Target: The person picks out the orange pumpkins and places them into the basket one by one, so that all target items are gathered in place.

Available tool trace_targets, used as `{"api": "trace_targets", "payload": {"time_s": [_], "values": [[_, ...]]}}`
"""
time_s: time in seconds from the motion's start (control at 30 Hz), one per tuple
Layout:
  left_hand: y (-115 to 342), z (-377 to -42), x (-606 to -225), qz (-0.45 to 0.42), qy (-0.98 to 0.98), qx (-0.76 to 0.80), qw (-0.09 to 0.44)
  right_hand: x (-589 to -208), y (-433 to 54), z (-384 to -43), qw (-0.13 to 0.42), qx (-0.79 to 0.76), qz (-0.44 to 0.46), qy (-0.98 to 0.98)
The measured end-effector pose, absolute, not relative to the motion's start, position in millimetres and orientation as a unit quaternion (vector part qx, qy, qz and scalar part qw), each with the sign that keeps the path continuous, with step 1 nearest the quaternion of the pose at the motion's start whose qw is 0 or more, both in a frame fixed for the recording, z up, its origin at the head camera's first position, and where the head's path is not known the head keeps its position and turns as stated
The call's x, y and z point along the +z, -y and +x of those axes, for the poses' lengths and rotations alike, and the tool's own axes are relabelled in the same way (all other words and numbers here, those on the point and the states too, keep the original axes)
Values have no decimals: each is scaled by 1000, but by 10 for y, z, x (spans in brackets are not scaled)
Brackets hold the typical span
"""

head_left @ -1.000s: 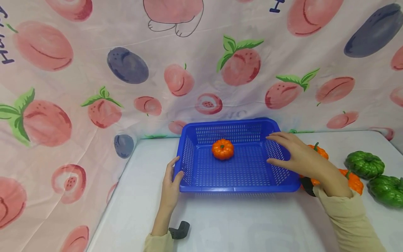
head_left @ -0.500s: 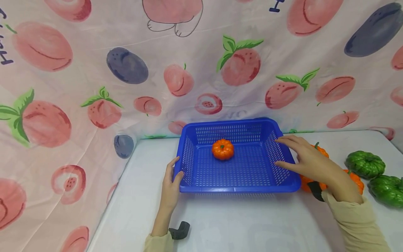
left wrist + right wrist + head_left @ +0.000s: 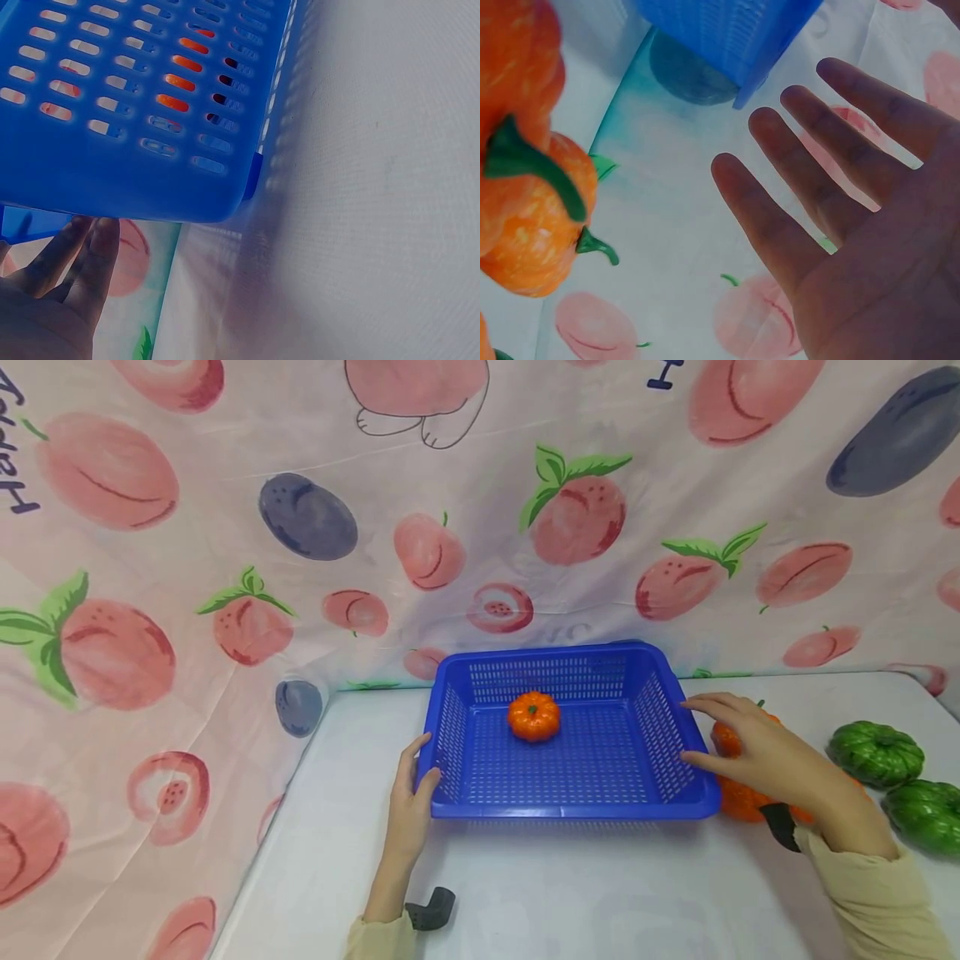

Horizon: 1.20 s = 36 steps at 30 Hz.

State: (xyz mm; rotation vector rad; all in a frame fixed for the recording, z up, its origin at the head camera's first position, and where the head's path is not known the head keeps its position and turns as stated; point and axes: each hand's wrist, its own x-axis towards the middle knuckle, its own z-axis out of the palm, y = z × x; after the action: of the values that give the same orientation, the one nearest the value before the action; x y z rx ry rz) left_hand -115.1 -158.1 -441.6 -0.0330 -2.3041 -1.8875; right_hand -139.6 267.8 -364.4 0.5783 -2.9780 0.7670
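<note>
A blue plastic basket (image 3: 562,811) with slotted walls stands on the white table in the head view. One small orange toy pumpkin (image 3: 534,717) sits inside it. My left hand (image 3: 407,810) grips the basket's left rim, thumb over the edge and fingers along the outside; the left wrist view shows its fingers (image 3: 97,259) at the rim. Beyond the basket's right rim, my right hand (image 3: 757,752) is spread over several orange pumpkins (image 3: 738,797), partly hiding them. In the right wrist view its fingers are straight and apart, with orange pumpkins (image 3: 536,225) at the left.
Two green pumpkins (image 3: 876,753) lie farther right on the table. A fruit-printed cloth (image 3: 465,468) hangs behind and to the left. Black wrist-camera mounts (image 3: 432,910) show at both wrists.
My right hand has moved right, from over the basket's right side to outside its rim above the orange pumpkins. The left hand and the basket stay in place.
</note>
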Motion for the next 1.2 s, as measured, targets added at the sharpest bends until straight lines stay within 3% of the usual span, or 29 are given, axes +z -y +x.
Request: {"api": "trace_targets", "payload": {"time_s": [0.33, 0.9, 1.2], "values": [[1576, -1136, -4407, -11, 773, -629, 84, -3710, -2804, -1376, -27, 256, 154, 954], [1565, -1135, -4388, -11, 771, -631, 85, -3801, -3029, -1313, 1, 299, 160, 941], [1567, -1144, -4396, -9, 772, -630, 86, -3881, -3108, -1299, -19, 290, 152, 945]]}}
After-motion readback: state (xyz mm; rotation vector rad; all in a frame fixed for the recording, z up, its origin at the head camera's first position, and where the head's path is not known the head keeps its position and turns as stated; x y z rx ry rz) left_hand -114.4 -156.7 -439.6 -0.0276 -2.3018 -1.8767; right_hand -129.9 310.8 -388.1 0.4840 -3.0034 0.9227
